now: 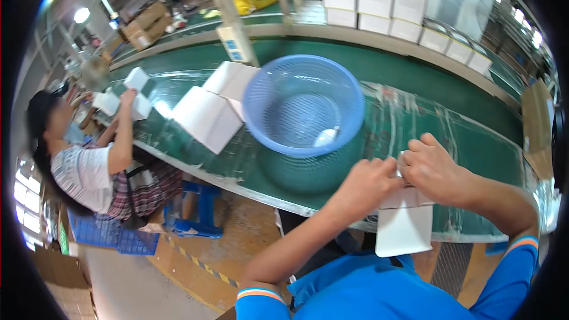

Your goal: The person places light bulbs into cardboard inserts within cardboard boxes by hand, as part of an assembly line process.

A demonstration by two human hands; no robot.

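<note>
The green worktop (468, 124) is the largest item and spans the frame from left to right, with clear film and tape over parts of its surface. A co-worker (89, 172) is seated at its near side, left of the frame, handling small white boxes (137, 78). White boxes with dark upper edges (373, 1) form a row at the upper right, beyond the worktop. A round blue basket (299, 149) with a perforated wall is positioned upright on the worktop, upper centre. White cardboard sheets (207, 120), creased into panels, lie just beside the basket on its left side. The white carton (405, 231) is at the lower right of centre, at the near edge of the worktop. Its plain, smooth lower panel extends past that edge toward the wearer; a crease separates it from a shorter, greyer section under the hands. The left hand (373, 182) and right hand (431, 169) meet at the upper end of the carton, fingers curled closed and gripping it, knuckles nearly touching. A small white object (326, 137), partly glossy, lies inside the basket, toward the near wall.
</note>
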